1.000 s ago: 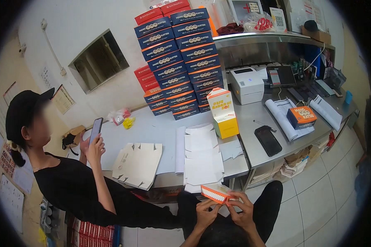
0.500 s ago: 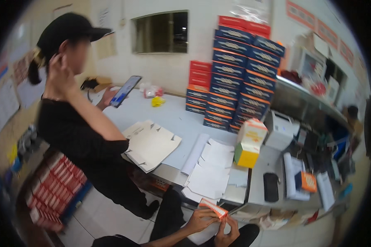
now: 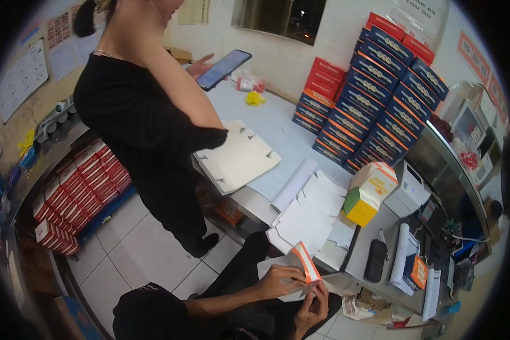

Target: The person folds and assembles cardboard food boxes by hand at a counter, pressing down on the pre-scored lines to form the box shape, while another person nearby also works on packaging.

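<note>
Between my hands, above my lap, is a small cardboard carton [image 3: 306,264] with orange edges and a white panel, partly folded. My left hand [image 3: 282,281] grips its left side, fingers closed. At its lower end my right hand [image 3: 314,306] pinches it near the corner. The carton's underside is hidden by my fingers. Just beyond, flat white die-cut card sheets [image 3: 303,212] lie stacked at the table's near edge, beside a rolled white sheet [image 3: 294,184].
A person in black [image 3: 136,107] stands at left, holding a phone [image 3: 224,69]. Cream card sheets [image 3: 241,158] lie by their elbow. Tall stacks of navy and red boxes [image 3: 374,85] stand at the back, near a yellow-and-white carton [image 3: 370,194]. Red cartons [image 3: 79,190] fill the lower left.
My view has turned, so the room sits differently in the picture. The carton in my hands has tilted more upright, and both hands remain on it.
</note>
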Tool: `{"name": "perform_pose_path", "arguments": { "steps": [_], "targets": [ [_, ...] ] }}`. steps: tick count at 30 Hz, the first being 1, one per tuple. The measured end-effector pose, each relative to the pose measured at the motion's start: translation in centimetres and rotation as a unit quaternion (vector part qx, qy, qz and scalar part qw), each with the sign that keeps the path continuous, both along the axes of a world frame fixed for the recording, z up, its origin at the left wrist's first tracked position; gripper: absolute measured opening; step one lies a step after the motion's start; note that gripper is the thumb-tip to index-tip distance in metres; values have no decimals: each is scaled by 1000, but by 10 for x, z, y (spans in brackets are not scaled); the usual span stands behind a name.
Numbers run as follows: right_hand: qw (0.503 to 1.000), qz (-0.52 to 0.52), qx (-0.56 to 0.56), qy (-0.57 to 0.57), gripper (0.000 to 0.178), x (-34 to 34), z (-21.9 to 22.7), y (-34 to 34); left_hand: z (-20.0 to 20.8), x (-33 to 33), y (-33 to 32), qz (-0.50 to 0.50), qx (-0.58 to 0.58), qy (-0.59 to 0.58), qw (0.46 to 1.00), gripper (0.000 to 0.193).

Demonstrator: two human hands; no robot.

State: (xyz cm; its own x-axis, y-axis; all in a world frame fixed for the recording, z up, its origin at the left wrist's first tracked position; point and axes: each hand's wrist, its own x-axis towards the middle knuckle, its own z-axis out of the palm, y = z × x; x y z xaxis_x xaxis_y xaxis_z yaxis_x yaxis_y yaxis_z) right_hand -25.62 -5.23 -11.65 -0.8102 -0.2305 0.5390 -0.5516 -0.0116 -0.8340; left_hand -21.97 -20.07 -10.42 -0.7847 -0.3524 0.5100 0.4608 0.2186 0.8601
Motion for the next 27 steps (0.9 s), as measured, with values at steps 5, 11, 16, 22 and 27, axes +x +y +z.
{"name": "perform_pose_path", "arguments": {
  "steps": [5, 11, 16, 22, 27],
  "targets": [
    [997, 22, -76, -16, 9, 0, 9, -12, -7, 10, 15, 113, -27, 36, 993, 9],
    [994, 62, -83, -19, 10, -5, 12, 2, 9, 13, 21, 110, -61, 31, 992, 14],
    [997, 27, -62, -25, 8, -1, 6, 3, 11, 21, 14, 75, -103, -36, 991, 16],
    [996, 20, -70, -54, 8, 4, -8, 19, 8, 19, 12, 4, -121, -70, 990, 9],
    [998, 36, -46, -34, 10, -3, 2, 20, -2, 7, 12, -45, 27, -72, 996, 9]
  ]
}}
